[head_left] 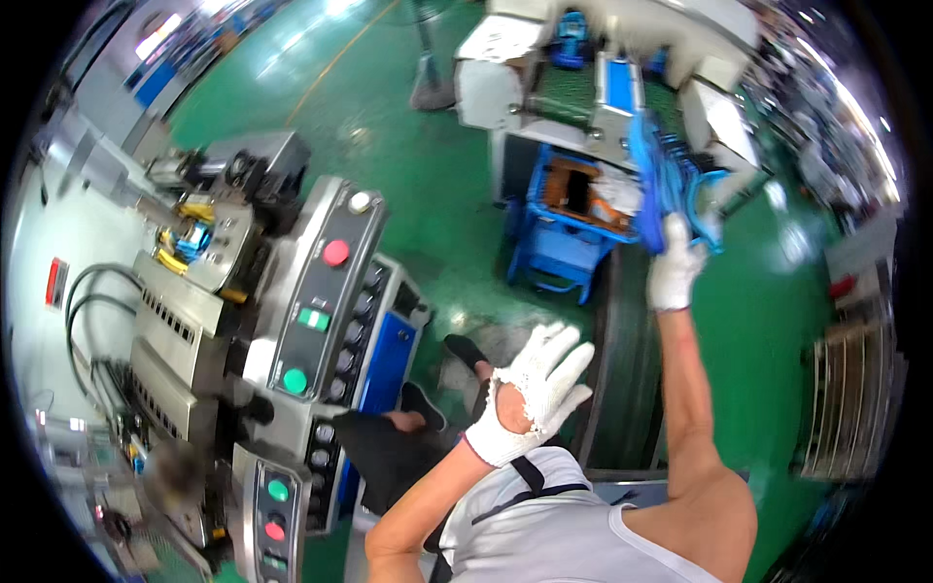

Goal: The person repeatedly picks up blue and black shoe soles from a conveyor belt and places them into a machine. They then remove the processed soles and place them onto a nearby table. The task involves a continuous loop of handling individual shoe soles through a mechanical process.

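Note:
My left hand [535, 394], in a white knit glove with a torn hole that bares skin, is held up in front of my body. Its fingers are spread and nothing is in them. Farther off to the right, my right hand [675, 267], also white-gloved, reaches out at arm's length. Its fingers close around the near end of a blue curved piece [708, 206], though blur hides part of the grip. Several more long blue pieces [663, 160] hang bunched together just beyond it.
A blue plastic crate [568, 260] holding brown and white items stands left of my right hand. At left is a machine with a control panel [321, 291] of coloured buttons. A metal fixture [209, 243] sits behind it. A wire rack [846, 403] stands far right.

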Demonstrator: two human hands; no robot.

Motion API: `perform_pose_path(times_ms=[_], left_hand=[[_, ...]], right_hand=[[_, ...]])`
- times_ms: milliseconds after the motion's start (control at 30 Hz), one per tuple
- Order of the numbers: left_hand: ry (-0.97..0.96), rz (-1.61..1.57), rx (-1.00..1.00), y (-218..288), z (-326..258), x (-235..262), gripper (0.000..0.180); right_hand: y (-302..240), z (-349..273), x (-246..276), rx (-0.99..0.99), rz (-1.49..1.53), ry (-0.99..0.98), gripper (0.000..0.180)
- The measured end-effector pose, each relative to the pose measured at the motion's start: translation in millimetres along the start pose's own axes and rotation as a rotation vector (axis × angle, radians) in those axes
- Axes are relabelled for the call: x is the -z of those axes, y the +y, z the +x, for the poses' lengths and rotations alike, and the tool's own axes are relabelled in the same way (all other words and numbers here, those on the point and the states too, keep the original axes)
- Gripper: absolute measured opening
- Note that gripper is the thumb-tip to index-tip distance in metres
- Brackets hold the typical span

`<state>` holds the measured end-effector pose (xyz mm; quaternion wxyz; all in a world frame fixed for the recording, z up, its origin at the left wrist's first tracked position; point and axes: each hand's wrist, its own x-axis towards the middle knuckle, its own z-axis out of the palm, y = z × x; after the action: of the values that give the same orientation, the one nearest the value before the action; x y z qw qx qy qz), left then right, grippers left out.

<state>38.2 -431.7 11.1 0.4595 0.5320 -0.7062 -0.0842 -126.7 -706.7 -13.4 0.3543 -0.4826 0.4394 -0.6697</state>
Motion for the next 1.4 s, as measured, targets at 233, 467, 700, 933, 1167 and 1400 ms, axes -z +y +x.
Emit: perform_pose_path(times_ms=[233,467,700,933,1167,1400], left_hand=[[-0.007,0.015,0.443,-21.7,-137.5,3.0,0.057],[0.033,0.066,0.938,-6.0,-203.1,20.5,0.053],[0.359,0.14,1.095,20.9,-226.2,38.1,0.047],[0.872,0.406,1.291,85.8,-368.1,51.7,0.037],[1.154,0.795,2.05,257.5,-592.3,-10.2,0.028],[1.319,0.857,2.591,447.0,-742.2,-98.5,0.038]], right_hand=[[131.6,312.3,9.5,0.132,-0.671,-0.22,0.086],[171.6,417.4,-18.4,-0.337,-0.607,-0.442,0.092],[201.8,144.9,-34.1,0.257,-0.989,-0.651,0.085],[124.6,-226.8,-63.5,-0.487,-0.465,-1.365,0.067],[-8.4,-431.5,-107.5,-0.109,-0.242,-2.131,0.063],[-94.4,-623.9,-69.6,0.692,0.15,-2.799,0.067]])
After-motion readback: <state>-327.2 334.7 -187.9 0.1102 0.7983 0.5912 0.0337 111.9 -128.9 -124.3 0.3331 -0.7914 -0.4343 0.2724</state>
